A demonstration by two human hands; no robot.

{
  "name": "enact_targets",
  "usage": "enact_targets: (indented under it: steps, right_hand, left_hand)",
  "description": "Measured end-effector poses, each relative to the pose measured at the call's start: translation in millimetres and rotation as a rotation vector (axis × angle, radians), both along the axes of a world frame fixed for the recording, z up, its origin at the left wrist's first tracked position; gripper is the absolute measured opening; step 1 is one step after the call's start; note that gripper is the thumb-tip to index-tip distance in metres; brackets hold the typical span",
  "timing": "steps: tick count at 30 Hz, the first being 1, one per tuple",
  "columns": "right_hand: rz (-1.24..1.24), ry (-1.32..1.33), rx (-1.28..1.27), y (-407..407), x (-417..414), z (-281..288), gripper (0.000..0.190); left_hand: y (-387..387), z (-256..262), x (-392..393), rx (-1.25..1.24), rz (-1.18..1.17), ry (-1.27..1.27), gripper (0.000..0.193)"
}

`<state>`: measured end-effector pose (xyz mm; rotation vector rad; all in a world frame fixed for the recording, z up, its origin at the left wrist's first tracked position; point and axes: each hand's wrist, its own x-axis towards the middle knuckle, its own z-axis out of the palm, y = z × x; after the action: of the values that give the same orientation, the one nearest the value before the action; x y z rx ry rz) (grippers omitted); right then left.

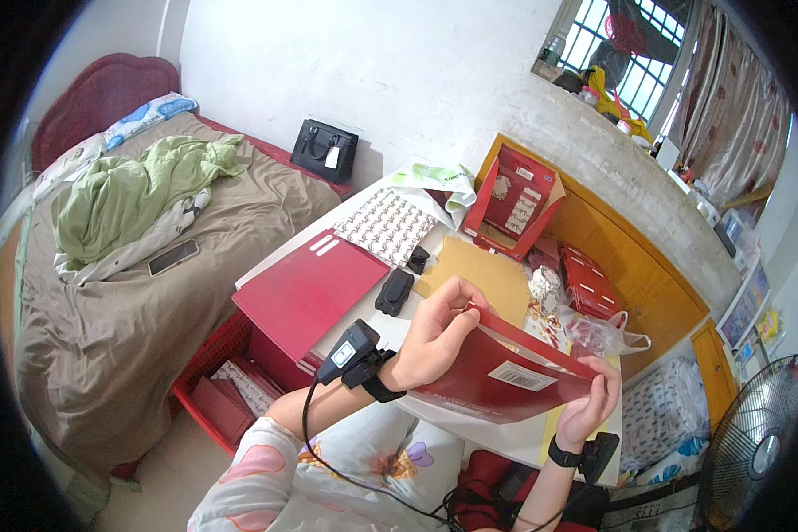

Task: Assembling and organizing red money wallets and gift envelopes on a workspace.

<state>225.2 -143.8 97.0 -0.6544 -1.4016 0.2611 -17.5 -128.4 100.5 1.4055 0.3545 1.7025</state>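
Observation:
My left hand (439, 336) pinches the upper left edge of a dark red cardboard sheet or flat box (485, 372), which bears a barcode label. At its right end my right hand (592, 399) holds the same piece, and it bows between the two. Whether it is one sheet or a folded box I cannot tell. Beyond it lies a brown cardboard sheet (462, 266). To the left are a stack of red card sheets (312, 286) and a patterned sheet (386, 226). A red box with an open front (515, 199) stands at the back.
Two black devices (394, 291) lie on the white table (366, 319). A white roll (545, 282), small scraps, a clear plastic bag (602, 336) and red packets (585, 282) are at the right. A red basket (206, 405) sits below left; a fan (765, 452) stands right.

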Motion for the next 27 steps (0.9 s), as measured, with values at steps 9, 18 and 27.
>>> enact_targets:
  steps: [9, 18, 27]
  right_hand:
    - [0.000, 0.014, 0.013, 3.2, 2.2, -1.8, 0.015]
    - [0.074, -0.053, 0.045, 8.7, 8.6, -5.1, 0.015]
    - [0.184, -0.146, 0.061, 11.5, 10.3, -0.5, 0.011]
  left_hand:
    - [6.1, -0.5, -13.2, 0.225, -0.008, 0.218, 0.012]
    - [21.2, -5.1, -3.0, 0.436, 0.141, 0.280, 0.010]
    - [25.5, -2.0, -3.6, 0.400, 0.153, 0.281, 0.007]
